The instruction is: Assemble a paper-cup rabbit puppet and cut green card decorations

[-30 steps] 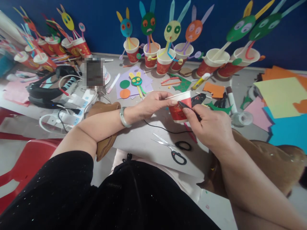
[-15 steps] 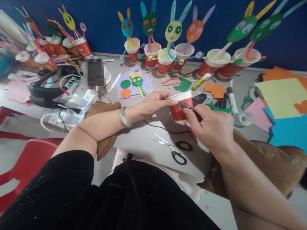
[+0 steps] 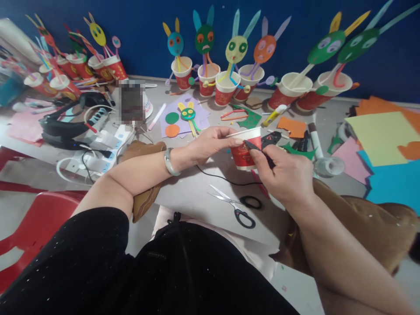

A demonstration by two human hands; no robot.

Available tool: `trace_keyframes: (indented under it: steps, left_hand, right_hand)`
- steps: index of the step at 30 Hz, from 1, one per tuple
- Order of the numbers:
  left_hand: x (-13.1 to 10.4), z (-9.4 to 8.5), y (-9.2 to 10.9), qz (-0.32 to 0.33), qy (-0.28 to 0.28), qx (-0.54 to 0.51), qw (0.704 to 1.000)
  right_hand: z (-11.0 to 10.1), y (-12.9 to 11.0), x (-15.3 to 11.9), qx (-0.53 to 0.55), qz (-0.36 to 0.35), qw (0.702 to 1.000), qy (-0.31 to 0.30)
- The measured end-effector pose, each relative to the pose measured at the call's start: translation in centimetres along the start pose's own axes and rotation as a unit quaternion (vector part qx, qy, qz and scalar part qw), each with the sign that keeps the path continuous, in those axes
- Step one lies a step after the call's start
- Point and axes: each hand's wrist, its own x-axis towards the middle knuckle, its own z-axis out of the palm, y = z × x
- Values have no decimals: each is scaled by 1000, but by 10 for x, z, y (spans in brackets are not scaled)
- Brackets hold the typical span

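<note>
Paper cup (image 3: 239, 155), red with a white rim (image 3: 246, 132), held just off the table (image 3: 193, 197) on the far side of the scissors (image 3: 233, 202), which lie with blades parted and serve as reference. The cup is close to upright, with a slight tilt. Your left hand (image 3: 210, 143), beyond the scissors and toward their blade side, is closed in a narrow pinch: the thumb presses the outer wall just under the rim, and the other fingers are partly hidden behind the cup. Your right hand (image 3: 290, 173), beyond the scissors and to their right, is closed around a dark pointed tool (image 3: 252, 146); its tip is at the wall near your left thumb, though whether it has entered the paper cannot be told, nor can its exact kind. The cup should prove very light, thin-walled and springy, with a smooth, perhaps slightly slick, coating. The wall would probably buckle under a hard squeeze, whereas the rim and base edge should be stiffer. Your best hold is likely a light one at the rim, or around the wall near the base, backing the paper beside the point while keeping your left thumb out of its line.
</note>
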Motion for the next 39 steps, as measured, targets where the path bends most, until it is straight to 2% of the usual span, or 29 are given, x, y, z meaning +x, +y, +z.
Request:
trace_keyframes:
  steps: [3, 6, 15, 24, 28, 34, 39]
  left_hand:
    - [-2, -1, 2, 12, 2, 12, 1000]
    - [-4, 0, 3, 21, 2, 17, 1000]
    - [-5, 3, 4, 17, 8, -1, 1000]
    - [-2, 1, -2, 25, -6, -28, 999]
    - [-1, 2, -2, 24, -4, -32, 999]
    - [0, 2, 0, 16, -3, -37, 999]
    - [4, -2, 2, 14, 13, -42, 999]
  right_hand:
    - [1, 0, 0, 3, 7, 1000, -12]
    - [3, 0, 0, -1, 9, 1000, 1]
    - [2, -5, 0, 2, 25, 1000, -6]
    - [10, 0, -2, -29, -10, 999, 36]
    - [11, 1, -2, -17, -21, 999, 35]
    - [6, 2, 1, 50, -24, 998, 25]
    - [-1, -2, 5, 235, -17, 972, -2]
